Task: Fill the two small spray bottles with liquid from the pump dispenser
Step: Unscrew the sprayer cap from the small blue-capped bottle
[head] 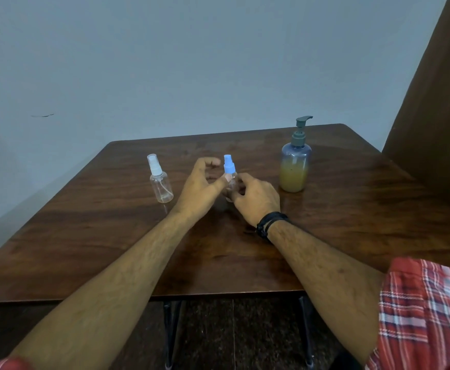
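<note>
A small clear spray bottle with a blue top (229,166) stands upright at the table's middle. My right hand (256,200) curls its fingers round the bottle's clear body and hides most of it. My left hand (201,186) is beside the bottle on its left; the thumb tip touches the neck just under the blue top, and the other fingers are loosely curled above, apart from the bottle. A second clear spray bottle with a white top (160,181) stands alone to the left. The pump dispenser (295,162), half full of yellow liquid, stands to the right.
Everything stands on a dark wooden table (245,252) against a pale wall. A brown panel (437,116) rises at the right. A black band circles my right wrist. The table's front edge and thin black legs show below my forearms.
</note>
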